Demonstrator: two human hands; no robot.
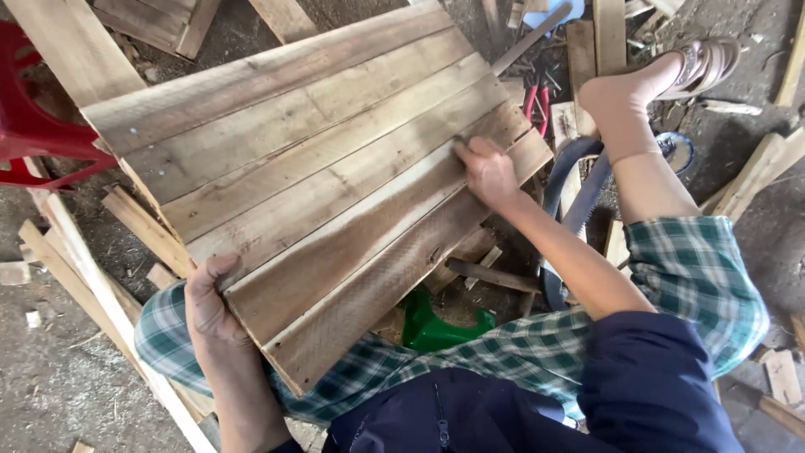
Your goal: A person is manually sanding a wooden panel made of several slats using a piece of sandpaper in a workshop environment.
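A wooden panel (323, 180) fills the middle of the view: rough-sawn planks laid side by side, pale brown, grainy, with darker saw marks along the plank nearest the person. It is a flat, roughly square slab, tilted, its low corner resting over the person's lap in green checked shorts (704, 277).

The left hand (211, 304) is clamped on the panel's near-left edge, fingers curled tight around the board's side, thumb lying on top of the wood. The right hand (486, 172) sits on the panel's right side, near its far-right corner, fingers bent and pressed down on the face of a plank, the fingertips (464, 149) touching a seam between two boards. Whether anything small is pinched under those fingers I cannot tell.

Left of the panel, a red plastic chair (29, 126) pokes in, and loose wood strips (92, 277) lie scattered on the dusty ground beneath the panel's left edge. Under the panel's near corner there is a green plastic object (432, 327). Just beyond the panel's right corner lie red-handled pliers (537, 102) and more offcuts (599, 38). The person's bare leg stretches out past that corner, ending in a sandal (704, 63).
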